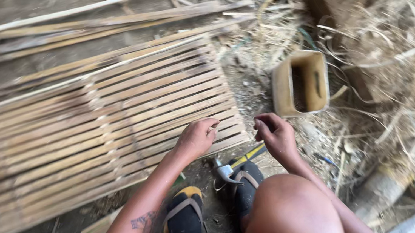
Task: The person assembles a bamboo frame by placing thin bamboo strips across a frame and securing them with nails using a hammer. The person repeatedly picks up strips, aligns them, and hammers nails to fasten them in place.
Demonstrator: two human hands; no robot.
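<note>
A flat panel of bamboo slats (81,125) lies on the dirt in front of me. My left hand (197,137) rests on its near right corner with the fingers curled and the fingertips pinched together. My right hand (275,133) hovers just right of that corner, off the panel, thumb and fingers also pinched. Whether either hand pinches something small is not visible. A claw hammer (231,168) with a yellow and black handle lies on the ground below and between the hands, by my sandalled feet (186,219).
A cut-open tan plastic container (299,83) stands to the right of the panel. Loose bamboo strips (82,28) lie beyond the panel. Dry straw and shavings (399,30) pile up at the right. My bare knee (289,214) fills the lower middle.
</note>
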